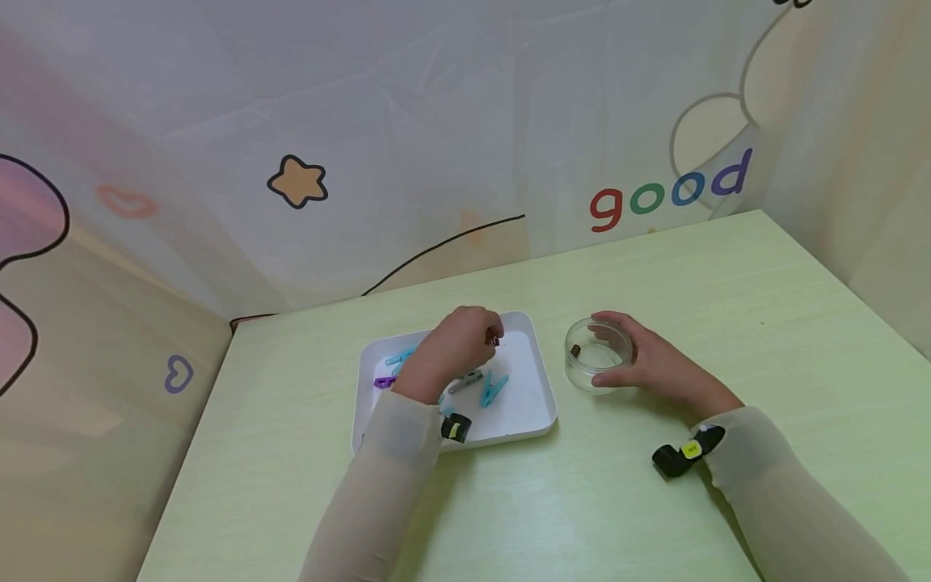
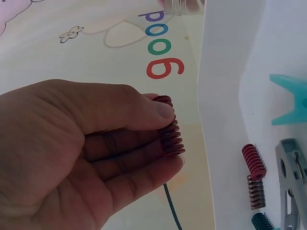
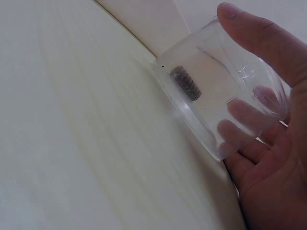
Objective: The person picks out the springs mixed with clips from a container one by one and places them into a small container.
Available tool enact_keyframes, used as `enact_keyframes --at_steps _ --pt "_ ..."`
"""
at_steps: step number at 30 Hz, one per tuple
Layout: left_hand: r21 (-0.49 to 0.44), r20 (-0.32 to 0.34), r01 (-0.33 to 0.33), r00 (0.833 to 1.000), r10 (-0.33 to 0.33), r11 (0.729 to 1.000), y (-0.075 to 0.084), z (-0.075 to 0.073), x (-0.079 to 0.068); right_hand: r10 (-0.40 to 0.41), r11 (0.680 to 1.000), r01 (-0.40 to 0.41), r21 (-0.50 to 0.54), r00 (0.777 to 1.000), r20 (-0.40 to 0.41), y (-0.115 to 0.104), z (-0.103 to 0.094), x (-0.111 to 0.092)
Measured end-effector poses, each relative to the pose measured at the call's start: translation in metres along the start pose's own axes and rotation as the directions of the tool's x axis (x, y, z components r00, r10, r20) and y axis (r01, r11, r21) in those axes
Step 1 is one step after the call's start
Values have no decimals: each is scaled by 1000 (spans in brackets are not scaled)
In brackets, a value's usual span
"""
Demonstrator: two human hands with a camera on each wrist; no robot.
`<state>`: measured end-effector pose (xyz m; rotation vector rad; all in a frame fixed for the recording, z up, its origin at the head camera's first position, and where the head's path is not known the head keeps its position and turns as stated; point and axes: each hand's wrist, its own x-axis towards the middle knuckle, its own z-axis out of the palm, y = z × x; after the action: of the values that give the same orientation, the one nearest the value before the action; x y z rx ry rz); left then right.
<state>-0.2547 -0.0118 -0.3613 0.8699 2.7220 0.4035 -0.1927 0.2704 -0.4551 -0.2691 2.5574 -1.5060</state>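
Observation:
Between thumb and fingers, my left hand point(image 1: 452, 347) pinches a dark red coil spring point(image 2: 171, 136), raised over the white tray point(image 1: 534, 408). Lying in that tray in the left wrist view are a red spring point(image 2: 254, 163), a brown spring point(image 2: 256, 194) and a dark teal spring point(image 2: 262, 222). My right hand point(image 1: 658, 364) grips a clear round container point(image 1: 582, 378) around its side, to the right of the tray. One brown spring point(image 3: 186, 83) rests inside the container, against its bottom.
Clips share the tray: a light blue clip point(image 1: 494, 390), a grey clip point(image 1: 465, 381) and a purple clip point(image 1: 383, 382), with others partly behind the left arm. The pale green table point(image 1: 582, 493) meets a printed curtain point(image 1: 436, 121) at its back edge.

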Motion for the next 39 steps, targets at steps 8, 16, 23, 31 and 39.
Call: enact_keyframes --at_steps 8,16,23,31,39 --pt "-1 -12 -17 1000 17 1000 5 -1 -2 -2 1000 2 -18 1000 -2 0 0 -1" --pt "-20 -12 -35 999 34 999 9 1 -2 -8 1000 8 -15 1000 -1 1 1 0" --pt "-10 -17 -54 998 54 999 13 2 -2 -3 1000 3 -19 1000 -4 3 1 1" --pt "0 -23 -74 997 74 997 21 4 -1 -4 1000 4 -31 1000 -11 3 1 1" --pt "25 -42 -101 994 102 995 24 11 0 -3 1000 2 -24 1000 -2 2 0 1"
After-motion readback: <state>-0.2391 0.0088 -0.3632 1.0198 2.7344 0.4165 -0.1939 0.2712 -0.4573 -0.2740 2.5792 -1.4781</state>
